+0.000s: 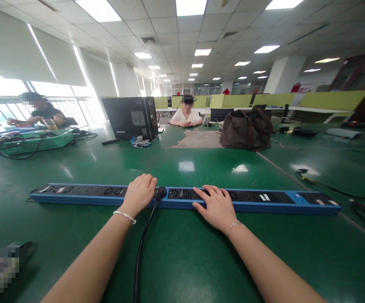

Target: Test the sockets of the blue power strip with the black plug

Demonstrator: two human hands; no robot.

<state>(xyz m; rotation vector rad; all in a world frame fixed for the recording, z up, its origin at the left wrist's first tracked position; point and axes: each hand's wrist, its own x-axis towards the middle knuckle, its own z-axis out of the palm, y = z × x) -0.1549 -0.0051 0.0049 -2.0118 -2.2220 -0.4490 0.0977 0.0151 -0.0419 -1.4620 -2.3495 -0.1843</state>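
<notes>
A long blue power strip [100, 202] with black sockets lies across the green table. A black plug [161, 192] sits at its middle, and its black cable [142, 240] runs down toward me. My left hand [140, 190] wraps over the strip just left of the plug, its fingers together. Right of the plug, my right hand [216, 206] rests on the strip with its fingers spread.
On the green table [182, 256] stand a black computer case [128, 120], gloves [140, 142], a green basket [43, 143] of cables and a brown bag [247, 130]. More cables lie at the right. Two people sit beyond.
</notes>
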